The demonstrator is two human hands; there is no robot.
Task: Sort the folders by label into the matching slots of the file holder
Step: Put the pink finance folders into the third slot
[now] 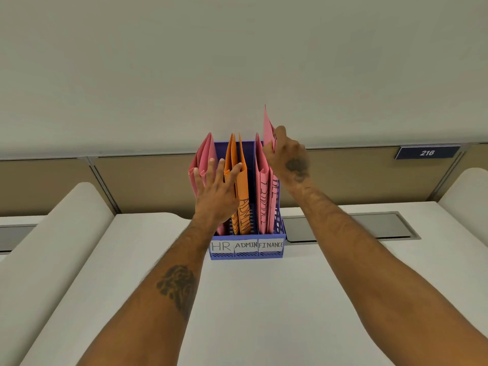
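Item: pink folder, pinched by right hand, high over FINANCE slot of file holder, frame centre. Left hand, fingers spread, braces orange folders. Risk: pinch may slip, folder buckling.

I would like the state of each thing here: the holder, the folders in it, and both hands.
file holder, upright, three slots occupied.
HR folders, pink, standing in their slot.
ADMIN folders, orange, standing in their slot.
FINANCE folders, pink, standing in their slot.
raised folder, pink, sticking up over the FINANCE slot.
left hand, fingers straight, touching HR and ADMIN folders.
right hand, pinching the raised folder.
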